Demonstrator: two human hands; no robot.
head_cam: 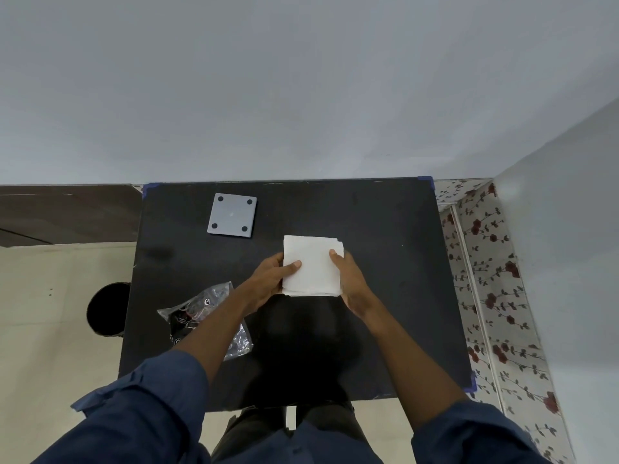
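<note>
A stack of white paper napkins is held over the middle of the black table. My left hand grips its left edge, thumb on top and fingers underneath. My right hand grips the right edge the same way, thumb lying on the top sheet. The stack's far right corner shows several slightly offset layers.
A grey square plate with four dark dots at its corners lies at the table's far left. A crinkled clear plastic bag with dark contents lies near left, partly under my left forearm. A black round object stands on the floor to the left. Floral wall on the right.
</note>
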